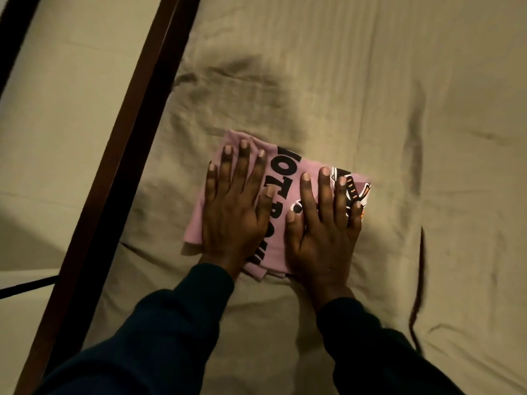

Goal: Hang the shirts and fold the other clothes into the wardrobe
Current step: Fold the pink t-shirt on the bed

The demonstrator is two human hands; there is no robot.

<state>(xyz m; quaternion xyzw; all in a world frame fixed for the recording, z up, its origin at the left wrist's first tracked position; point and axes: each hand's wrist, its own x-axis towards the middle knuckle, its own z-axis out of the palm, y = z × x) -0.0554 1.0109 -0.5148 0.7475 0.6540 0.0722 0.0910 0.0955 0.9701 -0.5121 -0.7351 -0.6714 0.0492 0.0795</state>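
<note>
head view: we look steeply down from above, close over our two hands (273,220)
facing: wrinkled beige bed sheet (399,109), dark wooden bed rail (114,155) at left

A bedroom in a home. A bed fills most of the view, covered by a creased beige sheet (370,81) pulled over a mattress. A dark wooden bed rail (119,155) runs along its left edge, with pale floor (57,95) beyond it. The light is dim and warm.

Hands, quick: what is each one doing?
Left hand: open, pressing flat on the pink cloth.
Right hand: open, pressing flat on it too.
</note>
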